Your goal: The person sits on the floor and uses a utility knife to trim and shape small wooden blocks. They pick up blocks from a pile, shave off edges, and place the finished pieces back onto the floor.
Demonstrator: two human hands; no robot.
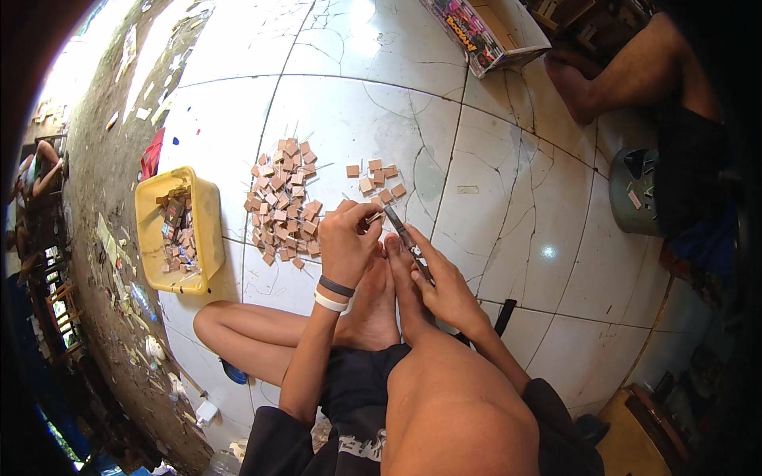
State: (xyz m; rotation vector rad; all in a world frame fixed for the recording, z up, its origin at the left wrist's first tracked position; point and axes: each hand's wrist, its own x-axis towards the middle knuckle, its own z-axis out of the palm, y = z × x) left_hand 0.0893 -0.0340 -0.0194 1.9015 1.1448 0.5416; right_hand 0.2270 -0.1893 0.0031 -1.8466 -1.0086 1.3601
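Note:
My right hand (443, 287) is wrapped round a long dark metal tool (399, 229), whose kind I cannot make out. Its tip reaches the fingers of my left hand (347, 238), which are pinched together; what lies between them is too small and hidden to name. Just beyond my hands lie several small square brown wooden blocks (366, 185). A larger heap of such blocks (279, 198), with thin pale pins sticking out of some, spreads to the left of my left hand.
A yellow plastic tub (208, 230) holding small blocks stands at left. An open printed box (520, 55) lies at the far right, beside another person's leg (635, 67). A dark green container (633, 214) stands at right. Cracked white tiles (508, 206) meet a littered dirt strip (119, 262).

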